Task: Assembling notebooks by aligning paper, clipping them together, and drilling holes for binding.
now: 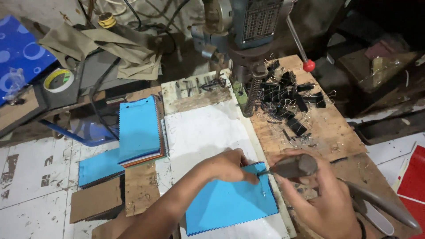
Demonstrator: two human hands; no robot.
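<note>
Blue swatch: a bright blue rectangular fabric swatch with zigzag-cut edges (230,203) lies flat nearest me, on the white sheet on the counter (26,186), its top right corner under my fingertips.
Left hand: my left hand (230,166) reaches across from the left, fingers bent and pinched narrow, tips pressing down on the swatch's upper edge.
Right hand: my right hand (318,194) is closed around a grey stubby-handled hand tool (292,167), whose thin metal tip points left and meets the swatch corner just beside my left fingertips.
Pliers: a pair of long grey metal handles (383,206) lies on the counter beneath my right wrist.
White sheet: a white rectangular board (203,128) runs away from me under the swatch.
Swatch stack: a thick stack of fabric swatches with a blue top sheet (139,130) sits left of the board, with brown cardboard pieces (95,201) nearer me.
Clips: a heap of black binder clips (287,99) lies on the bare wooden plank at the far right.
Machine: a blue-grey drill press with a red-knobbed lever (252,26) stands farthest, behind the board.
</note>
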